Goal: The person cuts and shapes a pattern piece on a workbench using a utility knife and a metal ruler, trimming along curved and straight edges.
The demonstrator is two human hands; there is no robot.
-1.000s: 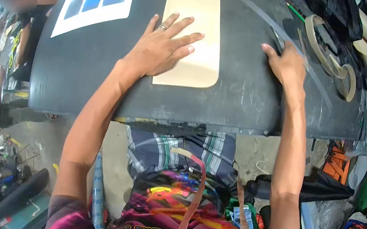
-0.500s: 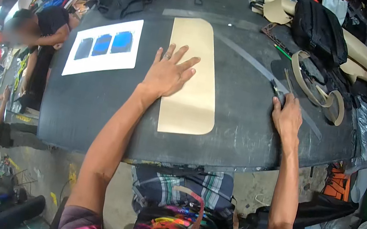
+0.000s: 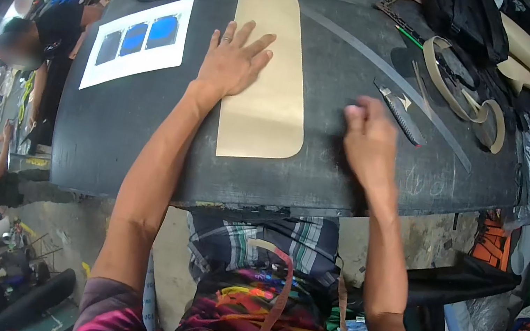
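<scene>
Hanging down your shirt, a measuring tape is nearest to you. Your forearms reach over the near edge of the table, both slanting inward. Your right hand is blurred, its wrist near the table edge and its fingers looking curled; I cannot tell how narrow its grip is or whether it holds anything. Just beside it, to the right, a cutter lies with its tip pointing away from you and leftward.

Your left hand is palm down with fingers spread and pointing forward, its grip wide, touching the beige sheet. That sheet lies flat on the table between your hands, its long side running away from you, its right-hand corners rounded. Left of it, apart, lies a white printed page.

Beyond the cutter you have a curved beige strip, then a green pencil, and farther off a black bag.
</scene>
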